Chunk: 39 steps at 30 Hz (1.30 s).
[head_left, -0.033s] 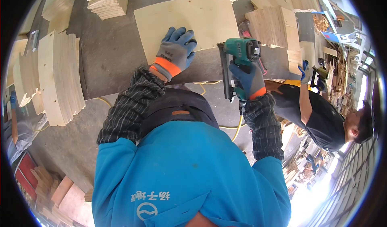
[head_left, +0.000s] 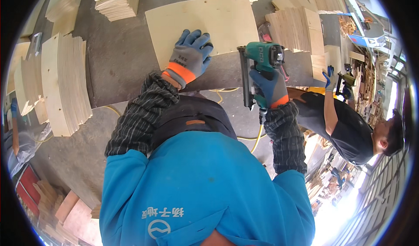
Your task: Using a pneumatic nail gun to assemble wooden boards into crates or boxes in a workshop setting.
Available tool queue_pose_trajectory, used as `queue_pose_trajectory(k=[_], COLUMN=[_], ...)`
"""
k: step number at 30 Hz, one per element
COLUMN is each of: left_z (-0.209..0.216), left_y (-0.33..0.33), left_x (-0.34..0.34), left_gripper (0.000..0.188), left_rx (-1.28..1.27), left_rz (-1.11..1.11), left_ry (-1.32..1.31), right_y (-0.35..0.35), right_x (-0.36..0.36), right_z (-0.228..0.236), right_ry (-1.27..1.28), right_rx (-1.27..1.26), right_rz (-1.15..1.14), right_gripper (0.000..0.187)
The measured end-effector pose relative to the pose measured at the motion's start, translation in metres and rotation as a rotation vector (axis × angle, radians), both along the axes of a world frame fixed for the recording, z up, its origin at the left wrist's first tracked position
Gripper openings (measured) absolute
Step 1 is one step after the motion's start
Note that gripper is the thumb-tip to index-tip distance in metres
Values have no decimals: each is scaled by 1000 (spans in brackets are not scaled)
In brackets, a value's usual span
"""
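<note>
A pale plywood board point(head_left: 227, 23) lies on the dark worktable point(head_left: 120, 49) in front of me. Gloved in grey and blue with an orange cuff, my left hand point(head_left: 190, 56) rests flat on the board's near left part, fingers stretched out. My right hand point(head_left: 273, 88), in a matching glove, grips a green and black pneumatic nail gun point(head_left: 259, 56) by its handle. The nail gun is held off the board's near right corner, its long dark magazine on the left side. A yellow air hose point(head_left: 258, 139) runs down below its handle.
Stacks of thin wooden panels stand at the left point(head_left: 63, 84), far left point(head_left: 117, 1) and right point(head_left: 288, 27). A small red-handled tool point(head_left: 265, 30) lies by the board's right edge. At the right a co-worker point(head_left: 353, 128) in black holds another tool point(head_left: 347, 82).
The nail gun and my right hand have shifted very slightly to the right. My left hand and the board have not moved.
</note>
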<state>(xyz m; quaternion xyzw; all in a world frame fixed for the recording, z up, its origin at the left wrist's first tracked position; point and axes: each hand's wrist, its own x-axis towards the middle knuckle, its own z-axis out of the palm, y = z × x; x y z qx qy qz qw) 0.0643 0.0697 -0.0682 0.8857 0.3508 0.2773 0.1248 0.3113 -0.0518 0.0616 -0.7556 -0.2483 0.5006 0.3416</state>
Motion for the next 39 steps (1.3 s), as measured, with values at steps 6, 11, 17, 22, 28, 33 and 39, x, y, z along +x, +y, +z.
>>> queue_pose_trajectory(k=[6,11,17,22,28,33,39], left_z=[1,2,0,1,4,3,0], left_y=[1,0,1,1,0,1,1], left_x=[0,1,1,1,1,2,0], left_gripper=[32,30,28,23,23,23,27], left_rx=[-1,10,3,12,19,7,8], left_rz=[-9,3,6,6,1,3,11], left_ry=[-10,3,-10,-34,-33,-25,-9], right_y=[3,1,2,1,4,6,-4], right_x=[15,20,29,37,47,50,50], right_z=[0,-8,-3,6,2,-4,7], right_ry=[-86,-69,-98,-71,-116,-100,-109], right_rx=[34,29,2,32,18,-15,34], right_rz=[-13,4,19,-52,-34,-33,-60], right_gripper=[20,22,20,20,21,21,21])
